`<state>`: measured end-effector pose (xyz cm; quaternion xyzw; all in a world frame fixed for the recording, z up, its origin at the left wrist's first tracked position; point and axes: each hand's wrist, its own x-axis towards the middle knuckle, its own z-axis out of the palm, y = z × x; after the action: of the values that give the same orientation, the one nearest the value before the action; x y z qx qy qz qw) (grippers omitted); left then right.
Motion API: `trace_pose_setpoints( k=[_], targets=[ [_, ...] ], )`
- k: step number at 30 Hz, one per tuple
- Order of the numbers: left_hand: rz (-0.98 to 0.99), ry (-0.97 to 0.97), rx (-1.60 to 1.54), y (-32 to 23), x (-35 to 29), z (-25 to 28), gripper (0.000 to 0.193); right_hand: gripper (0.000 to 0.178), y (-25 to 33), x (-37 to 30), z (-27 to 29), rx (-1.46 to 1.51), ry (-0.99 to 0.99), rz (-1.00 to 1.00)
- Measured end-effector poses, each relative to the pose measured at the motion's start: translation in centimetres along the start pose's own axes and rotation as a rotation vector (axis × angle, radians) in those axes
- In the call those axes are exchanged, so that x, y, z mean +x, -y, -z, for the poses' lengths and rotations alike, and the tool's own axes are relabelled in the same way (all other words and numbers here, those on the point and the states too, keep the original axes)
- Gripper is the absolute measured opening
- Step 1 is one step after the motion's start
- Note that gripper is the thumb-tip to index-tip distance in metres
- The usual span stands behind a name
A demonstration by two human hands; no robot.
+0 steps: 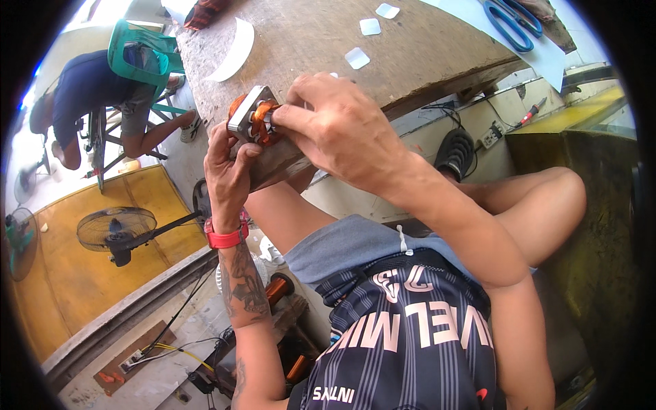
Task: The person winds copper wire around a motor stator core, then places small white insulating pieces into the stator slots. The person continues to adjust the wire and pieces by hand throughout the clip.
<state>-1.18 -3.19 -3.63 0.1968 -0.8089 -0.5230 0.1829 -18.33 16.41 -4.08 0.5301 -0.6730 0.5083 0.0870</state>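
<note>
A small motor stator (240,117), a squarish metal core with orange copper windings, is held up over the near edge of the wooden table. My left hand (228,164) grips it from below and the left, its thumb pressed on the lower side. From the right comes my right hand (338,126), its thumb and fingers pinched together at the windings on the stator's face. What lies between those fingertips, perhaps a bit of winding, is too hidden to make out.
On the wooden table (301,44) lie a curved white paper strip (236,53), several small white pieces (370,26) and blue-handled scissors (512,31). A standing fan (116,231) and another person (89,89), bent over, are at left. Copper wire spools (279,290) stand below.
</note>
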Motion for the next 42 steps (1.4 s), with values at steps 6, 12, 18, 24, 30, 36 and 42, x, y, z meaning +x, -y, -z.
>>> trace_pose_setpoints(
  k=[6,12,18,24,30,36,42],
  targets=[
    [-0.012,0.046,0.062,-0.1,-0.3,0.5,0.064,0.018,0.8,-0.2,-1.1,-0.044,-0.039,-0.091],
    [-0.020,0.076,0.082,-0.7,-0.3,0.4,0.055,0.018,1.5,-0.3,-1.9,-0.115,-0.026,-0.160],
    [-0.003,0.008,0.096,-0.6,-0.1,0.5,0.054,0.030,0.1,-1.8,-0.4,-0.214,0.030,0.085],
    [0.014,0.030,0.069,-0.5,-0.1,0.7,0.053,0.037,0.2,-2.2,0.3,-0.336,0.114,0.102],
    [-0.020,0.058,0.032,-1.0,0.4,0.2,0.051,0.042,-0.4,-2.4,1.8,-0.055,0.106,-0.005],
    [-0.121,-0.161,0.392,-2.1,-0.8,-2.9,0.031,0.031,-2.0,-1.6,6.9,-0.274,0.092,-0.062],
    [-0.108,-0.293,0.497,-3.4,-2.7,-5.9,0.051,0.040,-3.5,-1.4,8.1,-0.458,0.409,0.174]
  ],
)
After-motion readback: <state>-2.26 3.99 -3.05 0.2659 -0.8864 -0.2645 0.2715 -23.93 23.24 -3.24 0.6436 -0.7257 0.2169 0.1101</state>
